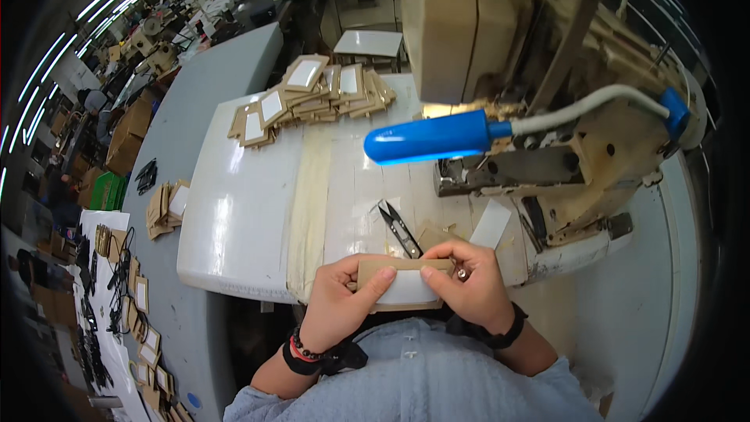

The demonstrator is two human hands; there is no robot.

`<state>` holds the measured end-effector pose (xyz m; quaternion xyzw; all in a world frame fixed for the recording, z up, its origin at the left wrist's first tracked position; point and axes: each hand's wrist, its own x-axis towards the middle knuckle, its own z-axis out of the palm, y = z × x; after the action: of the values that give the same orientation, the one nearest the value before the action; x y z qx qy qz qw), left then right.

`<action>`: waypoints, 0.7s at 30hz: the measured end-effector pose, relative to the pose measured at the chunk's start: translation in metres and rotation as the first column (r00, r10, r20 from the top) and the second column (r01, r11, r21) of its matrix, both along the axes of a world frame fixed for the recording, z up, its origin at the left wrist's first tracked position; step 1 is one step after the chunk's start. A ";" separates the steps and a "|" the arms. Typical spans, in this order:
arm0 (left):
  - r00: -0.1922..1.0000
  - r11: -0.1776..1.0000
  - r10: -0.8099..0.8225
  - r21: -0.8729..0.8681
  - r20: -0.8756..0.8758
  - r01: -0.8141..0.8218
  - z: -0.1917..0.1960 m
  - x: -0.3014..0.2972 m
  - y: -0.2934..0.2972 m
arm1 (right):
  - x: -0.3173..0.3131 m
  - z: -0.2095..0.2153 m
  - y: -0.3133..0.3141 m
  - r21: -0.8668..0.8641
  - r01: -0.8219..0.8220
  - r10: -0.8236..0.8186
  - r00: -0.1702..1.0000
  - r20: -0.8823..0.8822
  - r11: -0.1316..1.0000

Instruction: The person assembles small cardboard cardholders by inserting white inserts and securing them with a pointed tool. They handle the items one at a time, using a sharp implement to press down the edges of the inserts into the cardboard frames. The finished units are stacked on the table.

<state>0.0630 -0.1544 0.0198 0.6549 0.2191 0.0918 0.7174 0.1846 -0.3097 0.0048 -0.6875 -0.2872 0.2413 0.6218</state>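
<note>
From the head view, I see my left hand (344, 297) and right hand (469, 285) pinching a brown card frame with white insert (402, 281), its long axis running across between my thumbs; snips (400, 228) lie just beyond the fingertips.

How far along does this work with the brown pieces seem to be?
Done, it seems: a pile of brown pieces with white panels lies at the far side of the white table. In hand: left hand and right hand hold one brown piece. What remains cannot be told.
</note>
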 end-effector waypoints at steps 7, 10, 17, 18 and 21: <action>0.998 1.000 -0.029 -0.011 -0.053 0.029 0.000 0.005 -0.003 | 0.006 0.005 -0.007 -0.062 -0.081 0.079 0.996 -0.033 0.995; 0.995 0.998 -0.046 0.032 -0.089 0.049 0.000 0.002 -0.004 | 0.006 0.007 -0.007 -0.072 -0.121 0.119 0.992 -0.033 0.990; 0.993 0.994 -0.104 0.015 -0.061 0.105 -0.002 0.004 0.000 | 0.004 0.005 -0.012 -0.040 -0.148 0.144 0.986 -0.083 0.988; 0.993 0.994 -0.104 0.021 -0.059 0.105 -0.001 0.003 0.000 | 0.004 0.006 -0.012 -0.035 -0.156 0.152 0.983 -0.103 0.987; 0.993 0.993 -0.108 0.036 -0.042 0.110 0.001 0.001 -0.001 | 0.002 0.005 -0.014 -0.044 -0.181 0.177 0.981 -0.083 0.982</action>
<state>0.0638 -0.1556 0.0208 0.6810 0.1955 0.0437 0.7043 0.1868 -0.3234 0.0100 -0.6646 -0.3168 0.3307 0.5904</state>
